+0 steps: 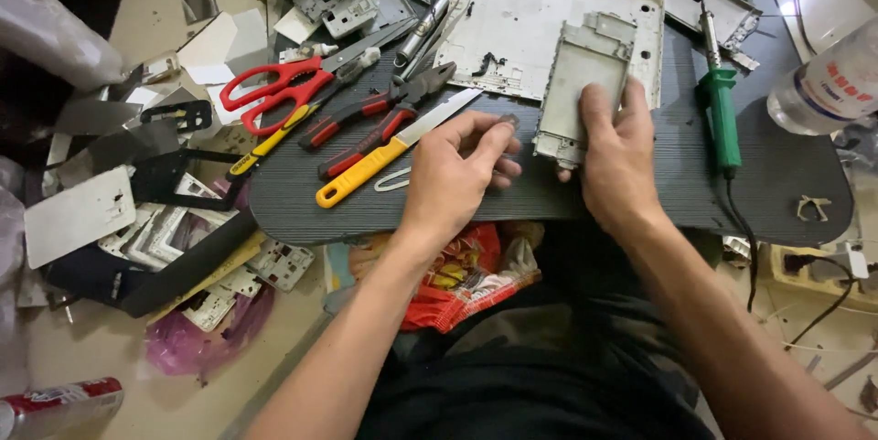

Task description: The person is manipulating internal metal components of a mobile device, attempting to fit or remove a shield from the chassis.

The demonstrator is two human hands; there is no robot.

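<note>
item: grey metal frame (583, 88), on the dark ribbed board (777, 175), right of centre. my right hand (620, 161) lies flat on it, fingers spread, pinning it steady. my left hand (457, 170) pinches a small dark part (508, 120) beside the frame's left edge. nearby left: yellow-handled knife (384, 156), pliers (380, 120), red scissors (283, 88), within reach.

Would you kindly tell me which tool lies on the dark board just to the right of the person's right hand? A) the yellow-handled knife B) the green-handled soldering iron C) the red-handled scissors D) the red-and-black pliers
B: the green-handled soldering iron lies on the dark board to the right of the right hand, which rests on the grey metal frame; the other tools lie to the left.
</note>
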